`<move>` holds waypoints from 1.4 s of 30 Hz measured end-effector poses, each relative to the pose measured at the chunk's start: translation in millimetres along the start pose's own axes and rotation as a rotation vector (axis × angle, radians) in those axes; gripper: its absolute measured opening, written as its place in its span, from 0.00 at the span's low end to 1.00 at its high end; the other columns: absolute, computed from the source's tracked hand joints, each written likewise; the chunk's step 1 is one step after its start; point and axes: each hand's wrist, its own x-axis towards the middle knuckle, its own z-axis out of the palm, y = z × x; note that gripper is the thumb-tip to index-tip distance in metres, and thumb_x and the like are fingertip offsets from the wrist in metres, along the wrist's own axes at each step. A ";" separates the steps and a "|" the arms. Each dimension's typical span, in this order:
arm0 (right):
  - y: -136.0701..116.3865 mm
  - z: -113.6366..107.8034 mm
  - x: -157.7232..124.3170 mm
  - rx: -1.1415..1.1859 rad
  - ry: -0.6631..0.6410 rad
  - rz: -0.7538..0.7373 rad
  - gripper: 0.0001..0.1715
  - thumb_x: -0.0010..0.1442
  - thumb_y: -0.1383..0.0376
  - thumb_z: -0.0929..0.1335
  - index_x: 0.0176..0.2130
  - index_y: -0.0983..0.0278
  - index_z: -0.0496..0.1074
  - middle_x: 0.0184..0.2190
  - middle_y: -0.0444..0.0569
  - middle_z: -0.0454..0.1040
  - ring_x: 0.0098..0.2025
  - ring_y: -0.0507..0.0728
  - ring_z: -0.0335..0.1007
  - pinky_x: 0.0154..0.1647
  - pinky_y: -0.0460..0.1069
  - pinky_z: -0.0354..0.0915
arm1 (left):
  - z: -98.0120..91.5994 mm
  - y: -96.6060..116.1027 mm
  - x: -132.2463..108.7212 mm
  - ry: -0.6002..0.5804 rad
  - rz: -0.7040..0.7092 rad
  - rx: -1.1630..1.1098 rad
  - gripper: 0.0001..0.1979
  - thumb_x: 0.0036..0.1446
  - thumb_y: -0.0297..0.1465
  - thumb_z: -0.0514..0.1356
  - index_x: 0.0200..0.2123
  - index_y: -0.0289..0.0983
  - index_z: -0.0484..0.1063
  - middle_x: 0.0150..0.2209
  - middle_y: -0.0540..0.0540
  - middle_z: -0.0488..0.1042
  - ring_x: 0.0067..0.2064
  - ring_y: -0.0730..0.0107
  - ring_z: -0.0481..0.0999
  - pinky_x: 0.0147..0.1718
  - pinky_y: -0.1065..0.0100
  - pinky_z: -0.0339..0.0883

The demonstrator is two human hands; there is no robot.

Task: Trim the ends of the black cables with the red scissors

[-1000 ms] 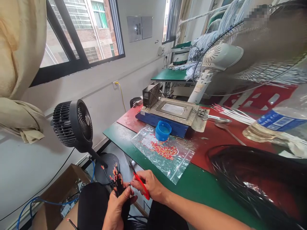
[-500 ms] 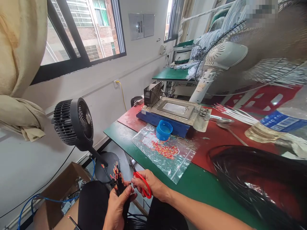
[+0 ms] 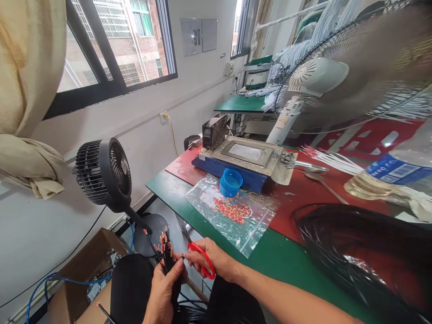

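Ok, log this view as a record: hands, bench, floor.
Left hand: gripping a black cable bundle with red and yellow wire ends
Right hand: holding red-handled scissors
Bench: clear bag with red and yellow bits on or in it, blue container, blue-sided machine, black cable coil
Floor: dark fan, open cardboard box

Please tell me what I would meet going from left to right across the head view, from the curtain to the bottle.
Beige curtain → black fan head → wire bundle → red-handled scissors → blue round container → blue-labelled bottle.
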 end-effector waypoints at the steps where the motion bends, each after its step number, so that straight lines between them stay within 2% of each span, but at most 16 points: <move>1: 0.3 -1.4 1.2 0.034 0.000 -0.006 0.24 0.44 0.49 0.70 0.22 0.68 0.66 0.12 0.39 0.63 0.12 0.46 0.56 0.12 0.41 0.51 | -0.2 1.3 -1.0 -0.012 0.011 0.020 0.15 0.40 0.36 0.66 0.30 0.31 0.71 0.18 0.51 0.68 0.21 0.76 0.64 0.24 0.71 0.59; 4: 1.8 -4.4 4.0 0.072 -0.022 -0.017 0.25 0.46 0.48 0.69 0.21 0.69 0.66 0.11 0.40 0.63 0.11 0.46 0.55 0.11 0.41 0.51 | -0.8 4.0 -3.2 -0.083 0.045 0.082 0.13 0.44 0.36 0.63 0.30 0.32 0.70 0.18 0.51 0.66 0.22 0.76 0.62 0.23 0.71 0.56; 9: 1.1 -4.1 2.4 0.050 -0.047 0.057 0.24 0.46 0.51 0.69 0.19 0.69 0.65 0.12 0.40 0.64 0.12 0.46 0.58 0.12 0.41 0.53 | -0.5 5.3 -4.1 -0.175 0.040 0.162 0.11 0.46 0.35 0.61 0.29 0.32 0.70 0.19 0.51 0.64 0.22 0.77 0.59 0.24 0.70 0.53; 19: 0.0 -10.3 0.9 0.167 -0.180 0.141 0.20 0.46 0.55 0.70 0.19 0.69 0.66 0.12 0.41 0.64 0.12 0.45 0.58 0.12 0.40 0.54 | -6.4 -1.2 -0.5 -0.183 0.072 0.192 0.11 0.45 0.35 0.62 0.29 0.33 0.69 0.19 0.52 0.65 0.23 0.76 0.60 0.24 0.70 0.54; 28: 0.9 -11.2 0.4 0.188 -0.198 0.174 0.15 0.45 0.60 0.70 0.20 0.69 0.68 0.13 0.41 0.65 0.13 0.45 0.59 0.12 0.40 0.56 | -10.2 -3.8 -0.7 -0.285 0.080 0.181 0.09 0.46 0.34 0.62 0.29 0.34 0.69 0.21 0.51 0.65 0.25 0.75 0.62 0.26 0.69 0.55; 42: 1.0 -8.9 0.0 0.092 -0.170 0.121 0.22 0.48 0.52 0.69 0.19 0.68 0.65 0.13 0.41 0.64 0.14 0.46 0.57 0.14 0.41 0.53 | -7.9 0.7 -2.5 -0.236 0.084 0.177 0.08 0.46 0.34 0.61 0.28 0.34 0.70 0.20 0.50 0.69 0.25 0.74 0.65 0.28 0.70 0.58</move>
